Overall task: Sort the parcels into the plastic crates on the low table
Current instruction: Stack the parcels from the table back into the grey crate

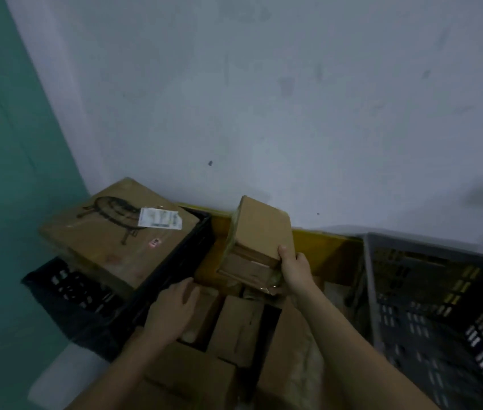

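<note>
Parcels (234,335) are piling up near us, so we're gripping one small box (259,232) with right hand (295,269) fingers above the middle, left hand (172,309) resting flat-ish, steadying another, grey crate (441,291) waiting right.

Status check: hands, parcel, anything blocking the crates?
Right hand grips tilted cardboard parcel over yellow crate. Left hand rests open on a lower parcel. Black crate filled by big box; grey crate unobstructed.
</note>
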Action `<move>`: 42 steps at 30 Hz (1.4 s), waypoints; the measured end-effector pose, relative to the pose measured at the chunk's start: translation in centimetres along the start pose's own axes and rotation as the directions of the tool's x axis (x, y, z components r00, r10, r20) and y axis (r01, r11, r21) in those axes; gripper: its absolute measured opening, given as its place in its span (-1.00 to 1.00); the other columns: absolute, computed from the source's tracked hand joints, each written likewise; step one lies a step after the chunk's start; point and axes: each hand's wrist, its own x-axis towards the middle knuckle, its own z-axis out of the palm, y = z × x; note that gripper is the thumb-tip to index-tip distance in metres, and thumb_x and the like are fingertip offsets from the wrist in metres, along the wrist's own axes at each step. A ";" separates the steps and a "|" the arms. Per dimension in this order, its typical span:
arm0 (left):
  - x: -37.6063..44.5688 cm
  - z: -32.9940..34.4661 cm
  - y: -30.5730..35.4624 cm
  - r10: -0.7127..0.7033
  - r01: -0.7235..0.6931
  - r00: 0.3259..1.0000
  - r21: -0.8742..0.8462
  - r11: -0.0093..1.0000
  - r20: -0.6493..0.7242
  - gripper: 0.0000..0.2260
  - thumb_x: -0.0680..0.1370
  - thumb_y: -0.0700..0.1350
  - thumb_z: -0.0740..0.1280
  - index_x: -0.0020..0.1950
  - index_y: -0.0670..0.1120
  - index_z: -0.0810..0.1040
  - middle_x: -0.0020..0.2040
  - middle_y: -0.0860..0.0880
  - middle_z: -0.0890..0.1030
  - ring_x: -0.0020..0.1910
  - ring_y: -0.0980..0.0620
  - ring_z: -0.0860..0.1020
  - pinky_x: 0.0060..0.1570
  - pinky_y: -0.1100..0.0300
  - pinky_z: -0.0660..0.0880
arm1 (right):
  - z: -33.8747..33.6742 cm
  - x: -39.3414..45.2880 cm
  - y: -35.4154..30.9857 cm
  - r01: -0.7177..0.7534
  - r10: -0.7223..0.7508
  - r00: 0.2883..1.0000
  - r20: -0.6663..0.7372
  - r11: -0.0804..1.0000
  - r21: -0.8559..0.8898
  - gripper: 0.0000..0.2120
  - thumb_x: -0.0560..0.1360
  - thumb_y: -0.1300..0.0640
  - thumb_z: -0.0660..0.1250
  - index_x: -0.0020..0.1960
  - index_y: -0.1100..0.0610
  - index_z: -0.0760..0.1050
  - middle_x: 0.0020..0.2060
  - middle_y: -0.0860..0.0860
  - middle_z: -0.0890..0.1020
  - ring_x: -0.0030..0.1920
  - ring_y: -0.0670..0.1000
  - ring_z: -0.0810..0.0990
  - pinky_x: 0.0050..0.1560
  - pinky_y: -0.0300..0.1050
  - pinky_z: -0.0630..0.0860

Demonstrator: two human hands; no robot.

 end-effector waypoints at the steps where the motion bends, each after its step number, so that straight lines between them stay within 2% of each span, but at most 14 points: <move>1: -0.4 0.4 -1.8 0.030 -0.035 0.998 0.094 0.995 0.056 -0.55 0.66 0.20 0.04 0.53 0.09 0.29 0.47 0.02 0.40 0.41 0.01 0.37 0.37 0.05 0.33 | 1.7 0.2 0.2 0.005 -0.005 1.000 -0.014 1.000 -0.003 -0.50 0.67 -0.12 0.12 0.46 0.19 0.22 0.22 0.12 0.47 -0.04 0.08 0.52 -0.37 -0.10 0.53; 3: -1.2 1.3 -4.7 0.035 -0.097 0.975 0.278 0.956 0.219 -0.46 0.61 0.33 -0.08 0.56 0.19 0.18 0.56 0.09 0.22 0.55 0.03 0.14 0.52 -0.11 0.04 | 4.7 0.9 0.5 0.011 -0.012 0.999 -0.047 0.999 -0.038 -0.49 0.67 -0.10 0.11 0.49 0.19 0.20 0.31 0.14 0.46 0.04 0.10 0.48 -0.12 0.01 0.57; 5: -2.0 2.3 -7.2 0.066 -0.199 0.934 0.358 0.912 0.352 -0.25 0.46 0.45 -0.29 0.57 0.21 0.12 0.60 0.14 0.07 0.59 0.05 -0.05 0.49 -0.23 -0.21 | 7.3 1.8 1.0 0.007 -0.012 0.998 -0.067 0.998 -0.070 -0.48 0.68 -0.10 0.10 0.50 0.20 0.20 0.35 0.14 0.45 0.13 0.14 0.50 0.17 0.18 0.56; 8: -2.8 4.0 -10.1 0.180 -0.336 0.902 0.376 0.863 0.393 -0.23 0.43 0.45 -0.35 0.57 0.23 0.11 0.57 0.13 0.18 0.58 0.03 0.03 0.44 -0.25 -0.36 | 10.2 3.0 1.8 0.019 -0.029 0.997 -0.075 0.991 -0.132 -0.45 0.68 -0.09 0.13 0.54 0.21 0.17 0.42 0.15 0.43 0.34 0.19 0.47 0.32 0.14 0.47; 12: -3.1 5.6 -12.1 0.267 -0.373 0.915 0.379 0.847 0.303 -0.49 0.62 0.33 -0.09 0.36 0.18 0.48 0.21 0.12 0.57 0.27 0.01 0.52 0.40 -0.29 -0.14 | 12.8 4.5 3.6 0.005 -0.018 0.998 -0.068 0.983 -0.184 -0.45 0.69 -0.03 0.12 0.55 0.25 0.10 0.46 0.17 0.37 0.43 0.20 0.39 0.31 0.03 0.40; 16: -3.1 6.4 -12.5 0.345 -0.398 0.916 0.362 0.843 0.203 -0.53 0.62 0.29 -0.01 0.29 0.11 0.54 0.16 0.06 0.58 0.21 -0.02 0.53 0.38 -0.35 -0.03 | 14.9 5.5 5.3 -0.038 0.028 0.997 -0.071 0.989 -0.141 -0.36 0.68 -0.05 0.13 0.60 0.19 -0.07 0.54 0.16 0.24 0.50 0.21 0.29 0.47 0.13 0.32; 21: -3.0 6.8 -12.7 0.379 -0.410 0.912 0.358 0.839 0.156 -0.54 0.60 0.27 0.06 0.30 0.08 0.54 0.20 0.00 0.58 0.25 -0.06 0.51 0.40 -0.38 -0.02 | 17.6 6.8 4.6 -0.088 0.070 0.994 -0.081 0.967 -0.238 -0.43 0.67 -0.02 0.16 0.56 0.22 0.06 0.51 0.18 0.28 0.45 0.24 0.35 0.42 0.11 0.39; 23: -3.0 6.8 -12.8 0.386 -0.408 0.913 0.358 0.840 0.136 -0.54 0.59 0.27 0.07 0.29 0.08 0.55 0.19 0.00 0.59 0.25 -0.06 0.51 0.40 -0.39 -0.02 | 18.0 7.3 4.4 -0.108 0.111 0.994 -0.007 0.944 -0.313 -0.49 0.68 0.02 0.13 0.51 0.29 0.15 0.43 0.23 0.39 0.25 0.24 0.52 0.12 -0.10 0.59; 25: -2.9 6.9 -12.9 0.388 -0.406 0.913 0.347 0.845 0.122 -0.54 0.59 0.28 0.08 0.29 0.08 0.55 0.19 0.01 0.59 0.25 -0.06 0.51 0.40 -0.38 -0.02 | 17.8 7.9 5.2 -0.152 0.178 0.983 0.041 0.922 -0.357 -0.52 0.67 -0.01 0.12 0.48 0.25 0.22 0.35 0.25 0.47 0.06 0.21 0.59 -0.22 -0.09 0.65; 29: -2.9 7.0 -13.0 0.389 -0.410 0.912 0.334 0.849 0.130 -0.54 0.59 0.28 0.08 0.30 0.08 0.55 0.20 0.01 0.59 0.26 -0.07 0.51 0.41 -0.38 -0.03 | 17.9 7.3 5.9 -0.114 0.105 0.993 -0.045 0.928 -0.355 -0.56 0.69 -0.01 0.11 0.45 0.24 0.24 0.26 0.18 0.49 0.02 0.14 0.55 -0.02 0.04 0.57; 34: -2.8 6.8 -12.8 0.354 -0.398 0.917 0.358 0.844 0.185 -0.50 0.60 0.30 0.01 0.35 0.10 0.50 0.25 0.00 0.56 0.31 -0.07 0.47 0.42 -0.37 -0.12 | 17.1 5.4 6.3 -0.118 0.093 0.991 -0.100 0.948 -0.294 -0.37 0.67 -0.12 0.12 0.60 0.20 0.06 0.49 0.16 0.34 0.42 0.23 0.39 0.37 0.18 0.44; 36: -2.8 6.2 -12.6 0.328 -0.392 0.917 0.370 0.842 0.226 -0.47 0.60 0.31 -0.04 0.42 0.11 0.43 0.31 0.01 0.51 0.38 -0.05 0.40 0.44 -0.33 -0.23 | 16.2 4.1 7.0 -0.083 0.047 0.992 -0.113 0.939 -0.333 -0.38 0.67 -0.10 0.13 0.60 0.18 0.06 0.44 0.13 0.38 0.37 0.21 0.44 0.34 0.19 0.46; 38: -2.8 5.6 -12.2 0.314 -0.396 0.913 0.383 0.834 0.261 -0.46 0.60 0.31 -0.09 0.50 0.14 0.31 0.40 0.04 0.42 0.46 -0.03 0.28 0.45 -0.31 -0.30 | 14.9 2.3 8.2 -0.038 -0.006 0.994 -0.113 0.921 -0.387 -0.45 0.67 -0.08 0.14 0.55 0.18 0.18 0.23 0.09 0.48 0.19 0.15 0.53 0.26 0.16 0.51; 42: -2.1 4.0 -11.0 0.245 -0.297 0.931 0.172 0.939 0.270 -0.52 0.65 0.26 -0.04 0.54 0.15 0.21 0.51 0.07 0.30 0.53 0.01 0.14 0.51 -0.21 -0.23 | 12.9 -0.8 10.6 0.028 -0.073 0.994 -0.087 0.897 -0.442 -0.60 0.67 -0.01 0.18 0.46 0.12 0.34 0.28 0.05 0.52 0.22 0.07 0.53 0.17 -0.04 0.51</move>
